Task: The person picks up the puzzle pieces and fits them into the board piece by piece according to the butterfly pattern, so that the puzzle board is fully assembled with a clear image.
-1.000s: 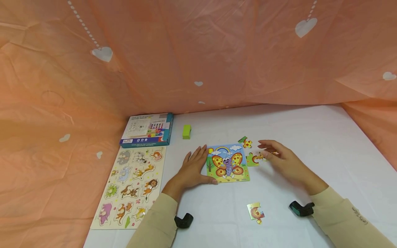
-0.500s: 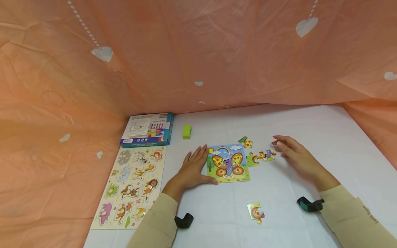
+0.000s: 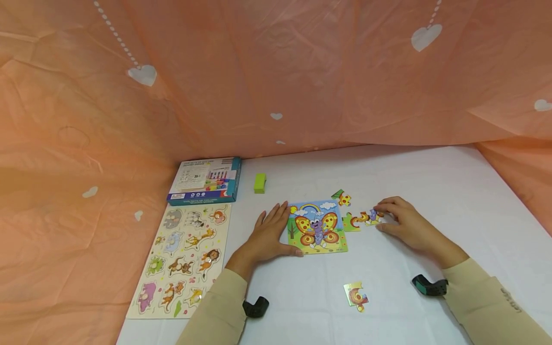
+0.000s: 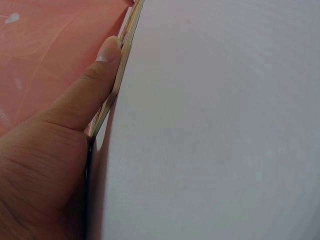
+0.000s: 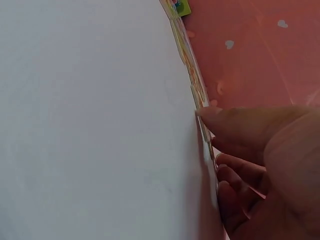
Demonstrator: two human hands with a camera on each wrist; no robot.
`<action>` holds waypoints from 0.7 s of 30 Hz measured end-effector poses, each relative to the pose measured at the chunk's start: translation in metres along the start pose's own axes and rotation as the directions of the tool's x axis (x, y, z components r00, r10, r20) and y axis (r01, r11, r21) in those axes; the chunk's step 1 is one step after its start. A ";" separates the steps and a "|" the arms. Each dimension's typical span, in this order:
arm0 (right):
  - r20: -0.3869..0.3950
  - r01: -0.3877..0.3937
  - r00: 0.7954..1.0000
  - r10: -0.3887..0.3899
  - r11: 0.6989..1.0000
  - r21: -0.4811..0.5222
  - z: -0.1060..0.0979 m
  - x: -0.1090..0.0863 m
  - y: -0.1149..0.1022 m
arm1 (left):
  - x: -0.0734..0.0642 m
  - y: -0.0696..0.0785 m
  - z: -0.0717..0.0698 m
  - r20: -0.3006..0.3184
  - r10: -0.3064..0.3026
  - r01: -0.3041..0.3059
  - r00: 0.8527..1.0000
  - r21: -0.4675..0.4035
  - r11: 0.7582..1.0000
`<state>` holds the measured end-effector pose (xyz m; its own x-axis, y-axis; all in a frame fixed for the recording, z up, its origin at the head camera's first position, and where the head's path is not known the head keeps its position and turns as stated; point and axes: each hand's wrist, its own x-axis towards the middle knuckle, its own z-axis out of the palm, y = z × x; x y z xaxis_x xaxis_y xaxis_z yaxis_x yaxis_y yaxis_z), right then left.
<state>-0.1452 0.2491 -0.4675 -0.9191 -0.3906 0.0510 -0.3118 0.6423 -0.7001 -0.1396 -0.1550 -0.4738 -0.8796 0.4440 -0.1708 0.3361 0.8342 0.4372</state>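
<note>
My left hand (image 3: 267, 237) lies with straight fingers along the left side of a butterfly puzzle board (image 3: 317, 227), its thumb on the near edge. The left wrist view shows that thumb (image 4: 85, 90) against the board's edge. My right hand (image 3: 407, 225) pinches the right end of a purple and orange puzzle piece (image 3: 370, 216) between thumb and fingers. This piece lies beside a green and orange puzzle piece (image 3: 350, 223), which meets the board's right side. In the right wrist view the thumb (image 5: 250, 125) touches the piece's edge; the other fingers are curled.
A green and yellow puzzle piece (image 3: 342, 197) lies by the board's far right corner. Another orange puzzle piece (image 3: 356, 296) lies nearer. A green block (image 3: 259, 183) stands behind the board; a boxed set (image 3: 204, 179) and an animal peg board (image 3: 178, 261) lie left.
My right hand drew away to the right from the pieces, then came back left and took the end of the purple and orange piece. The left hand has not moved.
</note>
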 end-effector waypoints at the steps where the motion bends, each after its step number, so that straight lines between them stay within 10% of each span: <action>1: -0.006 0.008 1.000 -0.008 1.000 -0.006 0.001 0.001 0.000 | 0.000 0.000 0.000 -0.005 0.003 -0.003 1.000 -0.002 1.000; 21: -0.069 -0.094 0.990 0.121 0.947 0.308 -0.001 -0.003 -0.021 | 0.002 -0.001 0.001 0.020 -0.024 0.024 1.000 0.018 1.000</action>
<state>-0.1364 0.2374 -0.4522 -0.9645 -0.2637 0.0151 -0.1346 0.4414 -0.8872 -0.1412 -0.1549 -0.4754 -0.8807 0.4300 -0.1988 0.3209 0.8502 0.4172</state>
